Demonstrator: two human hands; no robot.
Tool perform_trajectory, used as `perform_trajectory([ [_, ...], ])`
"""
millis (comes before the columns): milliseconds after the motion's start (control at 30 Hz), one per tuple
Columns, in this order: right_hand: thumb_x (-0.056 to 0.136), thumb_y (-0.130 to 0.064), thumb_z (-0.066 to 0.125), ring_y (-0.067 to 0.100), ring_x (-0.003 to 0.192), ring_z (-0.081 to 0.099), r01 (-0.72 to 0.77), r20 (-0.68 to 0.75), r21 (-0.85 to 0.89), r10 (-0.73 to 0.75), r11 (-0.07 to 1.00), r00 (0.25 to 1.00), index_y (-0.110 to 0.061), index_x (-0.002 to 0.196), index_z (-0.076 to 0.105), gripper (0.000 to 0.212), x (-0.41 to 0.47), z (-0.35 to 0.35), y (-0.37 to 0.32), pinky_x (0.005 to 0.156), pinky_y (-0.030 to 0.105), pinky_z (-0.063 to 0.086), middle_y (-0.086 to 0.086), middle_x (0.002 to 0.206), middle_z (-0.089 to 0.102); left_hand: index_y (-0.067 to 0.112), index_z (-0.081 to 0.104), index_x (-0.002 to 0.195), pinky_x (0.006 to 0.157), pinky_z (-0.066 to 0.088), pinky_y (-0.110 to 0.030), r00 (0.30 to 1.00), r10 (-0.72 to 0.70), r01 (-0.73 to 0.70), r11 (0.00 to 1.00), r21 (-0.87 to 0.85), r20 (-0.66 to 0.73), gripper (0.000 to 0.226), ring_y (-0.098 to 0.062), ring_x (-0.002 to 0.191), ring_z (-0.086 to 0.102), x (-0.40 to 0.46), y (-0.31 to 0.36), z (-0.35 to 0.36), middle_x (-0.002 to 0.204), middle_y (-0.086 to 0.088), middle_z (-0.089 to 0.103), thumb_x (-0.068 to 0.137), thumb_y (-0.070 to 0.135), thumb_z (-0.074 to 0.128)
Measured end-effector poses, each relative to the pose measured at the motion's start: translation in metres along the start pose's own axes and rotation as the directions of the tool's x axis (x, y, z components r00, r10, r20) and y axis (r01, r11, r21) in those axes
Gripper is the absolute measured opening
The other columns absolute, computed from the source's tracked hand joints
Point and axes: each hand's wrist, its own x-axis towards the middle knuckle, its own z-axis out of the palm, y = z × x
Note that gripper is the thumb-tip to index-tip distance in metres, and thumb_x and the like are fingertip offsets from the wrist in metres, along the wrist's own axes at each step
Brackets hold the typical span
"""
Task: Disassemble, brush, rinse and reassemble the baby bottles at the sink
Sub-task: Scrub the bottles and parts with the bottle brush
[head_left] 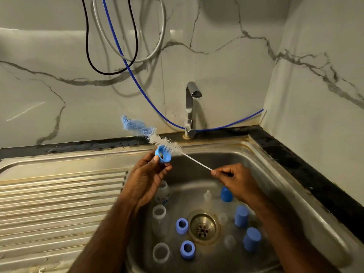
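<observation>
My left hand (148, 175) pinches a blue screw ring (162, 154) above the sink's left rim. My right hand (234, 178) pinches the thin white handle of a bottle brush (157, 137), whose white and blue bristles stick out up-left just behind the ring. In the steel sink (275, 186) below lie three clear bottles (160, 215), two more blue rings (182, 225), three blue caps (241, 216) and clear teats (207, 195) around the drain (203, 227).
A chrome tap (190, 109) stands behind the basin, no water running. A ribbed steel draining board (59, 203) lies to the left. A blue hose (137, 79) and cables hang on the marble wall. Dark counter edge (315, 174) borders the right.
</observation>
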Motion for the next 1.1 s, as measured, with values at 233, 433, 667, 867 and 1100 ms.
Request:
perform_trajectory([
  [233, 0.090, -0.031, 0.072, -0.003, 0.074, 0.067, 0.081, 0.029, 0.076, -0.084, 0.994, 0.996, -0.028, 0.092, 0.079, 0.007, -0.003, 0.006, -0.005, 0.075, 0.025, 0.054, -0.022, 0.071, 0.071, 0.004, 0.061, 0.124, 0.063, 0.059, -0.026, 0.994, -0.100, 0.104, 0.986, 0.132, -0.037, 0.043, -0.016, 0.073, 0.062, -0.005, -0.007, 0.013, 0.087, -0.012, 0.072, 0.107, 0.035, 0.038],
  [433, 0.089, -0.037, 0.072, 0.003, 0.072, 0.068, 0.052, 0.056, 0.030, -0.053, 0.998, 0.997, -0.036, 0.085, 0.076, 0.007, -0.002, 0.007, -0.005, 0.078, 0.039, 0.060, -0.016, 0.072, 0.073, 0.001, 0.059, 0.127, 0.068, 0.061, -0.024, 0.995, -0.084, 0.080, 0.994, -0.081, -0.049, 0.042, -0.017, 0.079, 0.064, -0.005, -0.003, 0.014, 0.094, -0.015, 0.069, 0.101, 0.032, 0.046],
  [667, 0.091, -0.041, 0.069, 0.005, 0.074, 0.067, 0.079, -0.029, -0.012, -0.080, 0.997, 0.996, -0.031, 0.088, 0.078, 0.014, -0.001, 0.008, -0.004, 0.077, 0.043, 0.058, -0.012, 0.074, 0.072, 0.006, 0.061, 0.127, 0.079, 0.063, -0.030, 0.999, 0.000, -0.002, 0.998, -0.055, -0.035, 0.040, -0.022, 0.092, 0.072, -0.006, -0.001, 0.010, 0.113, -0.018, 0.073, 0.088, 0.012, 0.060],
  [867, 0.087, -0.054, 0.063, 0.017, 0.071, 0.069, 0.085, 0.108, 0.013, -0.085, 0.996, 0.990, -0.025, 0.080, 0.077, 0.032, -0.003, 0.004, -0.007, 0.076, 0.049, 0.059, 0.001, 0.072, 0.072, 0.002, 0.058, 0.132, 0.069, 0.061, -0.024, 0.994, -0.022, 0.012, 0.995, -0.102, -0.106, 0.045, -0.014, 0.079, 0.068, -0.001, -0.001, 0.010, 0.101, -0.014, 0.071, 0.100, 0.033, 0.052],
  [1100, 0.090, -0.053, 0.059, 0.018, 0.061, 0.061, 0.112, 0.003, -0.056, -0.112, 0.992, 0.994, -0.018, 0.074, 0.072, 0.041, -0.005, 0.009, -0.007, 0.066, 0.050, 0.054, 0.003, 0.063, 0.064, 0.005, 0.063, 0.124, 0.076, 0.061, -0.029, 1.000, 0.013, -0.012, 0.999, 0.037, -0.004, 0.040, -0.021, 0.084, 0.069, -0.007, -0.003, 0.012, 0.106, -0.017, 0.073, 0.085, 0.011, 0.060],
])
